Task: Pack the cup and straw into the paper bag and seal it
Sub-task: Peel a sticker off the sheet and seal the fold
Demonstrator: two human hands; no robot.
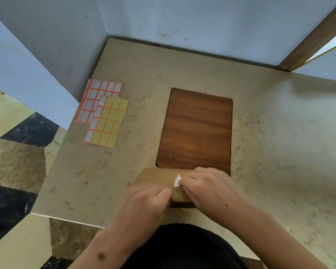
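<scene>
With our left hand [146,199] gripping the folded paper bag [159,178] at six o'clock and our right hand [204,188] pinching a white sticker [177,180] onto its flap, sealing seems nearly finished; cup and straw are unseen, label sheets [103,111] at ten o'clock.

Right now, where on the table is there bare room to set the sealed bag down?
Bare table lies right of the wooden board, out to the far right edge, and behind the board toward the wall. A narrower strip runs between the sticker sheets and the board. It is crowded at the near edge, where the left hand and right hand hold the paper bag.
</scene>
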